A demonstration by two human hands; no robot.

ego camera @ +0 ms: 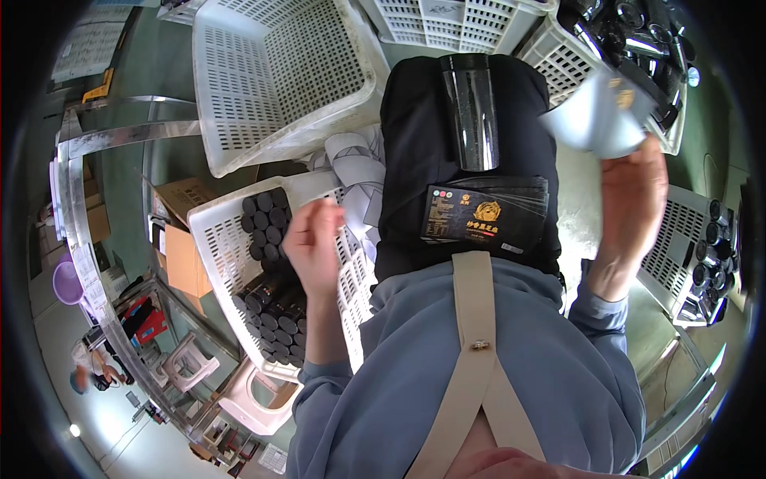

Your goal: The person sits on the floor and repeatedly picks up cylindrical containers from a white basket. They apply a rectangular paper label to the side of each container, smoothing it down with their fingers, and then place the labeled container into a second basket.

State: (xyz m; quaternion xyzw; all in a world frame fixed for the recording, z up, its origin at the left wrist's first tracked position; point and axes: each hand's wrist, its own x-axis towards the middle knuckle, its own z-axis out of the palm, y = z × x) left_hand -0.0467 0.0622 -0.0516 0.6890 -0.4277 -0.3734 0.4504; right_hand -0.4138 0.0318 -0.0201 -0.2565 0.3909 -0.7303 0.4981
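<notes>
My right hand [635, 185] is raised at the right, pinching the lower edge of a curled, blurred label [598, 117] with gold print; its surface shines pale. My left hand [312, 242] hovers over the crate at my left, its fingers curled together and blurred, with nothing plainly seen in them. A glossy black cylindrical jar [471, 114] with a black lid lies along my lap between my thighs. Nearer my waist rests a fanned stack of black printed labels [488, 215] bearing gold writing.
White plastic crate [203, 239] at left holds several black lidded jars [278, 317]. Discarded pale backing strips [356, 161] lie beside my thigh. An upper-left crate [239, 90] is tilted. Glossy jars [640, 42] fill the upper-right crate. A person [96, 365] is far left.
</notes>
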